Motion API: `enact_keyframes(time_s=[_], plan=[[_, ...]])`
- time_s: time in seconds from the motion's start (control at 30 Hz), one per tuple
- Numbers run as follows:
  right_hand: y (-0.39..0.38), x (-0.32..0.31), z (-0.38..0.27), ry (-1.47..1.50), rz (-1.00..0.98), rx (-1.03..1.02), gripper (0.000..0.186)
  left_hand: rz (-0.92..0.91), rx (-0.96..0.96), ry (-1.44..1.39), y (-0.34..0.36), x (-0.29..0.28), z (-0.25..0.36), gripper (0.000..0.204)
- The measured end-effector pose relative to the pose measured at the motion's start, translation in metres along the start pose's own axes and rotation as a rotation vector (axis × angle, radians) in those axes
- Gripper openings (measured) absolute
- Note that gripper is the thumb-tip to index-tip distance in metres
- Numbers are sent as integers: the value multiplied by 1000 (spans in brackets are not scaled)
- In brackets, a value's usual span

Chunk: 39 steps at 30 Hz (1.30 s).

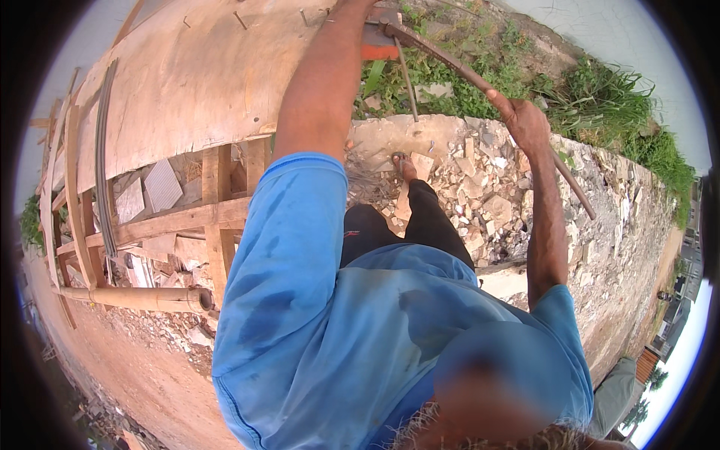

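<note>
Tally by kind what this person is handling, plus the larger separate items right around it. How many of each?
Long rusty metal bar: 1, gripped in the right hand
Orange block by the bar's far end: 1
Plywood sheet: 1
Thin steel rod by the grass: 1
Round pole at lower left: 1
Total: 5

The short-sleeved cloth shirt (330, 330) is bright blue, mottled with darker blue patches. The trousers (420, 225) are black. The curved plywood sheet (187, 75) is pale tan with brownish stains. The long thin metal bar (480, 82) is rusty brown. The broken rubble (487, 195) is whitish-beige; the grass (600, 97) is green, the bare ground (142, 375) reddish-brown.
</note>
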State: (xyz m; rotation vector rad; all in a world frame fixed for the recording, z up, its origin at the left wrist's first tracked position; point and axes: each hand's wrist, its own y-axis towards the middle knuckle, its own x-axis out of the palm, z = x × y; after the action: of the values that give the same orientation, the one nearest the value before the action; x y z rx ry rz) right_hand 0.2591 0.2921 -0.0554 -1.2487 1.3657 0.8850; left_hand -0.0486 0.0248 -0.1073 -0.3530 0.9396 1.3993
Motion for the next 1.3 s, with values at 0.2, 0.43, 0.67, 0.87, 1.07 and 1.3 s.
enact_keyframes(time_s=[0.2, 0.43, 0.67, 0.87, 1.07, 1.3], plan=[[-28, 6, -12, 21, -41, 96, 92, -85, -44, 15, 0, -11, 11, 55], [-4, 11, 4, -8, -6, 15, 89, -87, 19, 12, -1, 0, -2, 54], [-5, 18, 8, -16, -19, 12, 87, 30, -23, 42, -2, 16, -8, 51], [-18, 14, 4, -13, 100, -46, 84, -77, -87, 30, -9, -4, 10, 49], [-27, 17, -5, 66, -94, 88, 95, 13, 20, 71, -5, -3, 6, 48], [-64, 31, -31, 202, -101, 161, 98, -45, 14, 35, -4, 1, 4, 42]])
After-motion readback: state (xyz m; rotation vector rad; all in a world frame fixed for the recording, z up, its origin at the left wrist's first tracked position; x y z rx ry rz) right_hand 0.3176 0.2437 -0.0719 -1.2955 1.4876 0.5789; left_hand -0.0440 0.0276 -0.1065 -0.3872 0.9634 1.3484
